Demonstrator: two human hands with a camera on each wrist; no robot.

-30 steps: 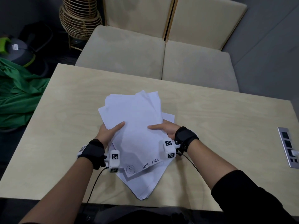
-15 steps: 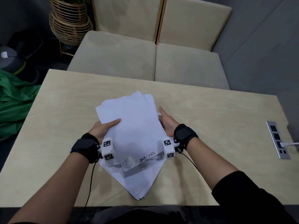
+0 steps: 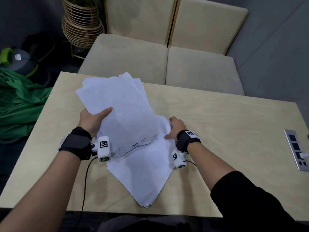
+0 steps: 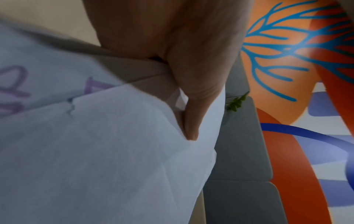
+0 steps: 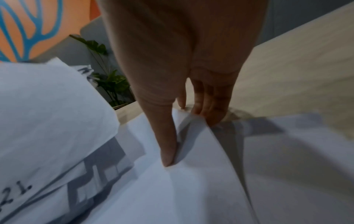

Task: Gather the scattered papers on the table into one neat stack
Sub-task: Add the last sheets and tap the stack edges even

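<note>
Pale wood fills most of the head view, a table set against beige seat cushions, with green cloth on the floor to the left; no loose sheet is seen lying apart on it, so the gathering itself is judged largely done. An upper sheaf of papers is held raised by the left hand, thumb on top and fingers beneath; the lower pile lies on the table near the front edge (its corners fanned and turned askew to the sheaf). An edge of that pile is pinched by the right hand between thumb and curled fingers; merging the two lots and squaring the edges remains to be done.
</note>
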